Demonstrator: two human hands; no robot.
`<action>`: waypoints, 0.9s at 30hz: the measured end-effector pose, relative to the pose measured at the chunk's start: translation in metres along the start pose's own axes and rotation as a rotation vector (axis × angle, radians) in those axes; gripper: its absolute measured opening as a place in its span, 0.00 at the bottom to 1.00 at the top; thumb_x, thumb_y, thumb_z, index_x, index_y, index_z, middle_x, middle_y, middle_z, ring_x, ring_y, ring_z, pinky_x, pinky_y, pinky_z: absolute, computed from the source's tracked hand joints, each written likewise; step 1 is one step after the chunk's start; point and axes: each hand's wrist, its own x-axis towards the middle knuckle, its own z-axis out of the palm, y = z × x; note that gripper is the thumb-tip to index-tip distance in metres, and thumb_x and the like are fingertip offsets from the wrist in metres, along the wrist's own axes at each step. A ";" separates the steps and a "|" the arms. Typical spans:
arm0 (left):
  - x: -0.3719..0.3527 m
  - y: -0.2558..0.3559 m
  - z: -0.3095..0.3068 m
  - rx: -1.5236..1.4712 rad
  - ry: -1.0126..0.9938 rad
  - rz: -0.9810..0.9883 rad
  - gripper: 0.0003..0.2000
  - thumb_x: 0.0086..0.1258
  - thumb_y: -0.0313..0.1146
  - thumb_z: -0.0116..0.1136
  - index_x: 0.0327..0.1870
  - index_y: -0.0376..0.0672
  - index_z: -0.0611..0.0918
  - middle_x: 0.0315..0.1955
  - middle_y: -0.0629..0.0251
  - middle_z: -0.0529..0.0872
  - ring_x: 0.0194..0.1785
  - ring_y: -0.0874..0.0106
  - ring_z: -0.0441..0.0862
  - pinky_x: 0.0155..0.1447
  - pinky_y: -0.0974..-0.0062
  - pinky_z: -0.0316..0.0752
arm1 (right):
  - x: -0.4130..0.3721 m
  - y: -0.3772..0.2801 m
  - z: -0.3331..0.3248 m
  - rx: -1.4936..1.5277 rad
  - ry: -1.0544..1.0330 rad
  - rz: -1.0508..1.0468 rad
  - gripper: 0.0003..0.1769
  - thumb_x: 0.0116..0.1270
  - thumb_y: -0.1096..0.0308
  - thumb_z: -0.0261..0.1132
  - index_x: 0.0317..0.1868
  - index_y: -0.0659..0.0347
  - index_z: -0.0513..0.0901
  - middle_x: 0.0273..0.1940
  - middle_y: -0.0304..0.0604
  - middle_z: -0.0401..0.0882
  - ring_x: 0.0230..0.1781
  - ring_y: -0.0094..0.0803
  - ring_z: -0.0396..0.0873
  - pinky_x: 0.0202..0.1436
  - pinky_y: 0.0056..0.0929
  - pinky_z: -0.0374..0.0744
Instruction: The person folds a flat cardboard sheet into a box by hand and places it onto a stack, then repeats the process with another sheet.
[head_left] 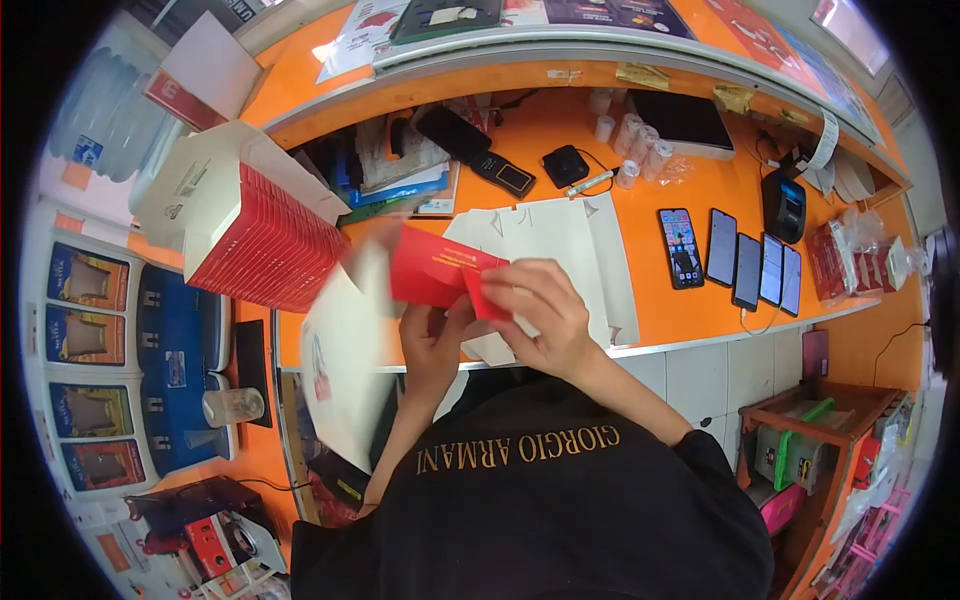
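A red card packet [425,265] with small yellow print is held up between my two hands, above the desk's front edge. My left hand [437,335] supports it from below, with the fingers partly hidden behind it. My right hand [543,305] pinches its right end, where a red flap is folded. A large white sheet or carton panel [345,350], blurred by motion, hangs beside my left forearm. Left of it, an open white carton [215,190] holds a tight row of red packets [270,240]. White paper [590,250] lies under and behind my hands.
Several phones [682,248] lie on the orange desk [650,310] at the right, beside a black card terminal [784,205]. Paper rolls [655,158] and a small black box [566,166] sit farther back. A clear cup [233,406] is at the left.
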 end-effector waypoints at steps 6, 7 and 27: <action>-0.002 -0.012 0.007 -0.256 -0.002 -0.039 0.15 0.69 0.22 0.50 0.56 0.35 0.71 0.47 0.63 0.79 0.50 0.74 0.78 0.53 0.76 0.75 | -0.007 -0.002 0.000 -0.253 -0.008 -0.177 0.16 0.43 0.70 0.72 0.34 0.62 0.81 0.43 0.42 0.80 0.41 0.39 0.76 0.40 0.32 0.76; -0.004 -0.017 0.007 -0.178 -0.068 -0.114 0.19 0.66 0.21 0.51 0.59 0.36 0.69 0.52 0.62 0.76 0.54 0.74 0.75 0.58 0.75 0.69 | -0.007 -0.002 0.002 -0.412 0.033 -0.208 0.14 0.44 0.68 0.72 0.33 0.61 0.81 0.45 0.40 0.79 0.43 0.38 0.76 0.39 0.32 0.75; 0.022 -0.036 -0.037 0.495 -0.678 -0.250 0.17 0.68 0.27 0.51 0.58 0.36 0.72 0.29 0.58 0.83 0.29 0.74 0.79 0.33 0.77 0.76 | -0.016 0.016 -0.037 -0.096 -0.523 0.352 0.18 0.54 0.69 0.68 0.48 0.57 0.82 0.30 0.40 0.73 0.23 0.30 0.74 0.29 0.27 0.76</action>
